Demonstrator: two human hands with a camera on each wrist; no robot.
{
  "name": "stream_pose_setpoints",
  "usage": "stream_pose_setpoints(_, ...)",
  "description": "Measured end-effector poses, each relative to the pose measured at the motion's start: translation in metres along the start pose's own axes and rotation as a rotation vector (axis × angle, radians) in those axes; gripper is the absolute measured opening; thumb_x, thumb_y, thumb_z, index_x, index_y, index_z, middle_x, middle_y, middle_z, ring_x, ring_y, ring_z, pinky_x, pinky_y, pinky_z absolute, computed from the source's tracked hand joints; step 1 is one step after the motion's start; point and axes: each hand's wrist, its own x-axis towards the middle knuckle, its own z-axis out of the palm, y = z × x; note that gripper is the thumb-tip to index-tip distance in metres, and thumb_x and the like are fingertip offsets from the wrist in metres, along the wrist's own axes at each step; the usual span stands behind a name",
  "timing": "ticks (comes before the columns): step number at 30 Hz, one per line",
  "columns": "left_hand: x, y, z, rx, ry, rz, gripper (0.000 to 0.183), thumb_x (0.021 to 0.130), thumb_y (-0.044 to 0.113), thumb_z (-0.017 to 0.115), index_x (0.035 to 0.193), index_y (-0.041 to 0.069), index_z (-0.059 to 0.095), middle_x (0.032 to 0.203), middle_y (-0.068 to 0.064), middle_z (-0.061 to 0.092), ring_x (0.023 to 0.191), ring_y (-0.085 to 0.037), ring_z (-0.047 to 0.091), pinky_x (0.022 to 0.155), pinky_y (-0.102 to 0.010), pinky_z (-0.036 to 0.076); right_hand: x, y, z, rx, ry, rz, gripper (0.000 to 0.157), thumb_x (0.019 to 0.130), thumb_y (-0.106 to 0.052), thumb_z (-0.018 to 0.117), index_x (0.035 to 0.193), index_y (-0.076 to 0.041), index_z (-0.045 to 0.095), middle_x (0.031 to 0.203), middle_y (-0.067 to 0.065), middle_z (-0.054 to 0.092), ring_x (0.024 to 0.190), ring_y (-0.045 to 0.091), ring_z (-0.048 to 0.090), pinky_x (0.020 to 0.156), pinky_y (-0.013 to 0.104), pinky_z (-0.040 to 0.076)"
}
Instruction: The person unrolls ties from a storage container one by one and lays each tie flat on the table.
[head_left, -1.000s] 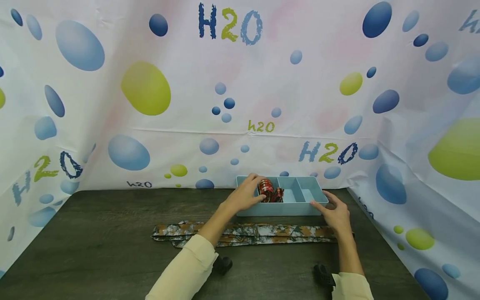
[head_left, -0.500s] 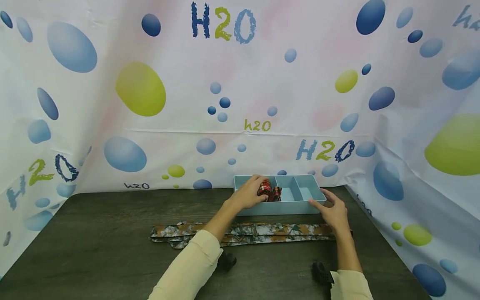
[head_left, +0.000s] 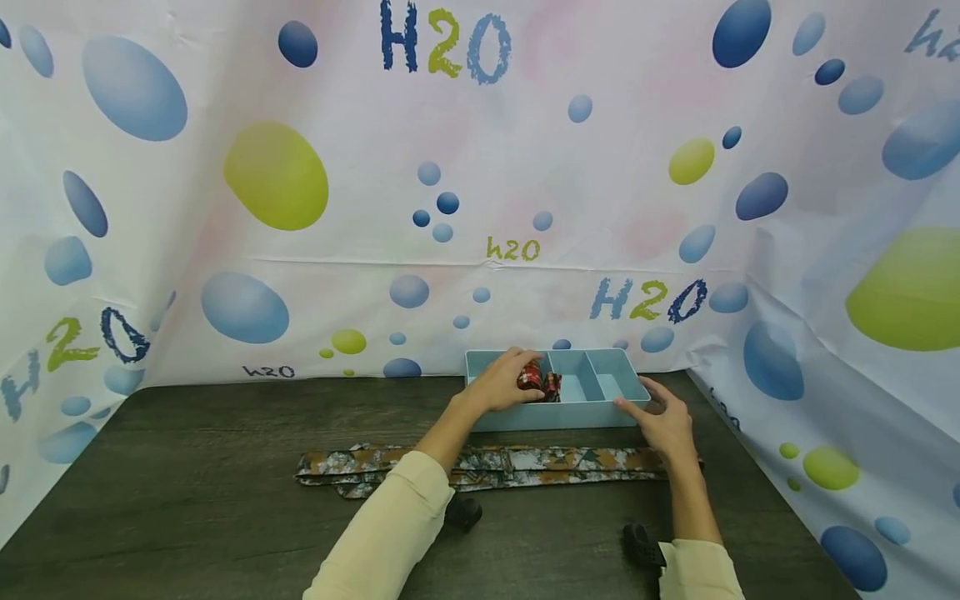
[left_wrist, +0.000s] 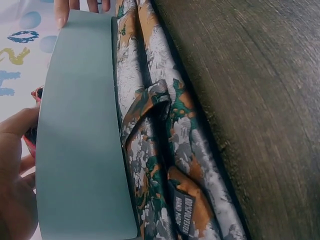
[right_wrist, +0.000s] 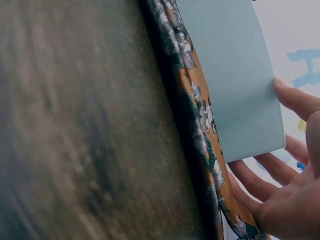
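Note:
A pale blue divided box (head_left: 555,417) stands at the back of the table. My left hand (head_left: 498,383) reaches into its left compartment and holds a rolled red patterned necktie (head_left: 529,377) between thumb and fingers; part of the roll is hidden by the hand. At the box's right end my right hand (head_left: 667,422) grips the corner, with the thumb on the front wall and the other fingers round the end, as the right wrist view shows on the box (right_wrist: 240,85). In front lies a folded necktie (head_left: 547,467) in brown, white and green, its label (left_wrist: 184,210) visible in the left wrist view.
Dark wood-grain tabletop (head_left: 202,467) spreads to the left and front. A white printed sheet (head_left: 360,217) rises close behind the box and along both sides. Dark wrist-worn devices (head_left: 641,546) sit near the cuffs.
My left hand has shifted slightly right over the rolled red necktie, hiding more of it. The right hand keeps its hold on the box. The head view has turned a little.

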Motion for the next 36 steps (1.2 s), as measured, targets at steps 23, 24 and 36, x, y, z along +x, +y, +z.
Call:
stream_pose_setpoints(23, 0.011, 0.026, -0.002, 0.552, -0.160, 0.055, 0.055, 0.105, 0.045, 0.058, 0.158, 0.036, 0.045, 0.144, -0.012, 0.050, 0.121, -0.027, 0.062, 0.104, -0.050, 0.050, 0.001, 0.003, -0.002, 0.001, -0.020, -0.021, 0.077, 0.097, -0.030, 0.076, 0.158, -0.001, 0.039, 0.160, 0.032, 0.034, 0.134, 0.049, 0.047, 0.106, 0.063, 0.045)
stream_pose_setpoints(24, 0.011, 0.026, -0.002, 0.537, -0.161, 0.047, 0.054, 0.105, 0.044, 0.058, 0.157, 0.035, 0.047, 0.146, -0.013, 0.050, 0.124, -0.028, 0.061, 0.107, -0.052, 0.049, 0.001, 0.003, -0.001, 0.000, -0.020, -0.024, 0.077, 0.097, -0.030, 0.076, 0.158, -0.001, 0.039, 0.160, 0.032, 0.034, 0.133, 0.049, 0.047, 0.105, 0.063, 0.045)
stream_pose_setpoints(36, 0.011, 0.021, -0.005, 0.478, -0.088, 0.029, 0.045, 0.100, 0.048, 0.067, 0.140, 0.029, 0.062, 0.130, -0.006, 0.059, 0.110, -0.022, 0.065, 0.089, -0.044, 0.055, 0.002, 0.004, -0.003, -0.016, -0.031, -0.053, 0.077, 0.097, -0.032, 0.076, 0.157, -0.001, 0.040, 0.159, 0.031, 0.037, 0.126, 0.046, 0.054, 0.098, 0.057, 0.049)
